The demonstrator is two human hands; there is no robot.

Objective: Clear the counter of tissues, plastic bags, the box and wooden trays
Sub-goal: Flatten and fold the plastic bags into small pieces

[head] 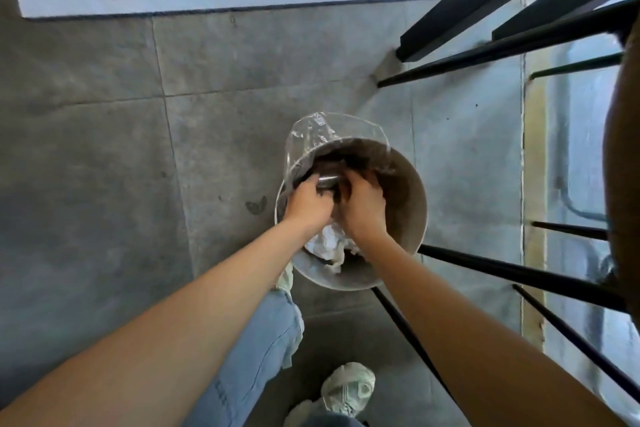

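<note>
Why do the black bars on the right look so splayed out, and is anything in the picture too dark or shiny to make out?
Head view: the wide-angle lens fans the black bars outward. Head view: the bin is dim inside, so what the left hand and right hand press down is murky. Head view: the clear plastic glints; the tissues show bright.

Crumpled tissues [327, 243] in bin [414, 204]
</note>
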